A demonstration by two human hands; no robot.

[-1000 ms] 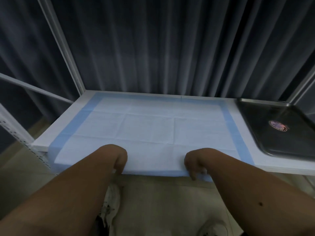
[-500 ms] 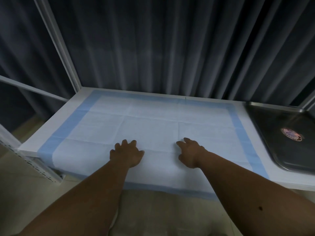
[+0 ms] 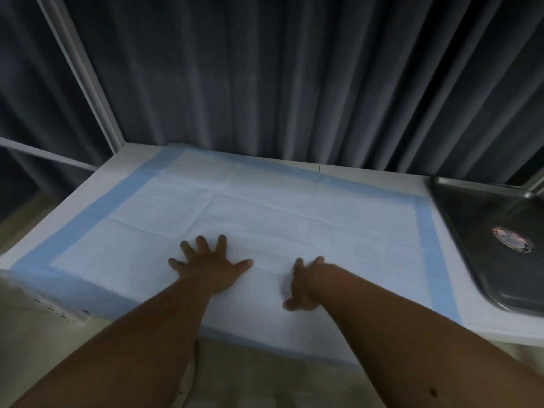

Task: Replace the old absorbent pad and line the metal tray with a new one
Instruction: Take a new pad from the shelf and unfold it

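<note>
White shelf [image 3: 485,329] | pad [image 3: 265,207] flat | left hand [image 3: 210,267], right hand [image 3: 304,285] splayed flat on it | tray [image 3: 471,231] cut off right

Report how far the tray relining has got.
Done: a blue-bordered pad lies unfolded on the white shelf. In hand: left hand and right hand rest flat on it. Left: the metal tray beside it shows bare metal, unlined.

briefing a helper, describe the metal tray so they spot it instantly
Start at the white shelf in front of the dark curtain. Past the right edge of the blue-bordered pad lies the metal tray: dark, shiny, raised rim, a round sticker inside.
</note>
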